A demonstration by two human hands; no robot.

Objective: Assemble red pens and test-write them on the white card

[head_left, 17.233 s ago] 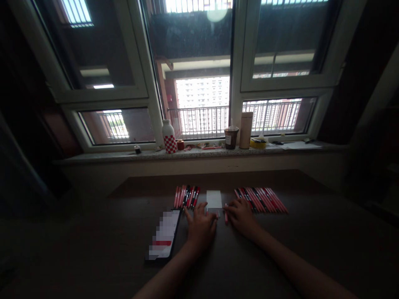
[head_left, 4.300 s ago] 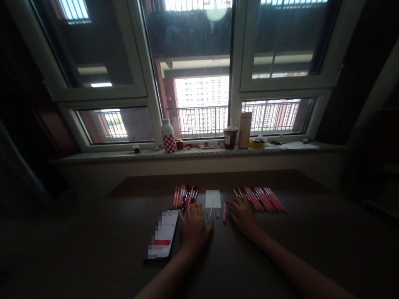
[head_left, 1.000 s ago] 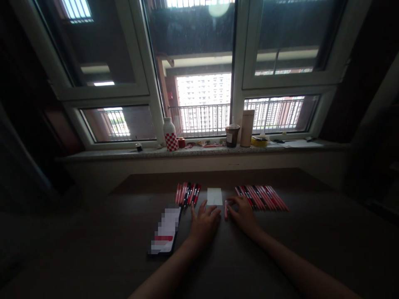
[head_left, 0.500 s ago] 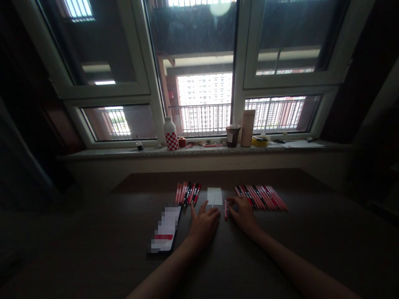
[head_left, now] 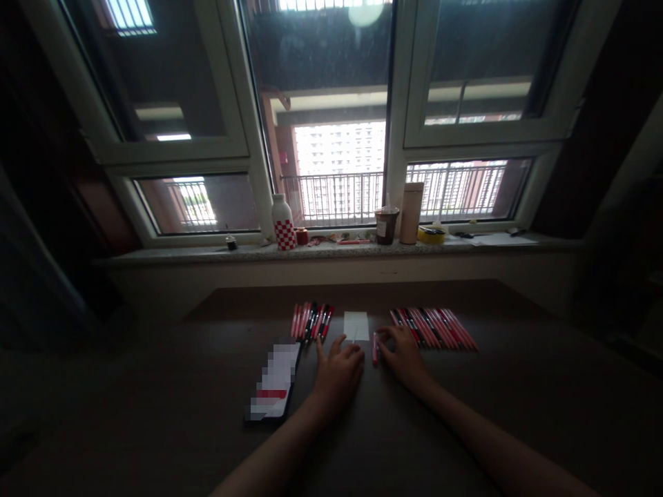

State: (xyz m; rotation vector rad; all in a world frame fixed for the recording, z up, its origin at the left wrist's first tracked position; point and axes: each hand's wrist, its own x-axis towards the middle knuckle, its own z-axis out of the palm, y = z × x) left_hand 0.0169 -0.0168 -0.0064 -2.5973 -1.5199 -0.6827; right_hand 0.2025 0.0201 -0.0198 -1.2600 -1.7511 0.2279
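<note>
My left hand (head_left: pixel 339 373) lies on the dark table (head_left: pixel 466 414), index finger stretched out, the other fingers curled round a thin pen refill (head_left: pixel 355 337) whose tip pokes onto a small white paper (head_left: pixel 356 324). My right hand (head_left: pixel 405 355) lies beside it, thumb and fingers pinched on a pink pen barrel (head_left: pixel 374 349) lying on the table. A bunch of pink, red and black pens (head_left: pixel 311 322) lies just beyond my left hand. A longer row of like pens (head_left: pixel 438 328) lies to the right of my right hand.
A phone (head_left: pixel 274 379) lies flat left of my left hand. The window sill (head_left: pixel 181 259) behind the table holds a red-checked bottle (head_left: pixel 282 222), a dark cup (head_left: pixel 385 226), a tall tumbler (head_left: pixel 411 213), a yellow tape roll (head_left: pixel 429 235) and papers (head_left: pixel 497 240).
Since 4.3 s ago my left hand has picked up the thin refill that lay between my hands. Over the last second both hands have barely moved.
</note>
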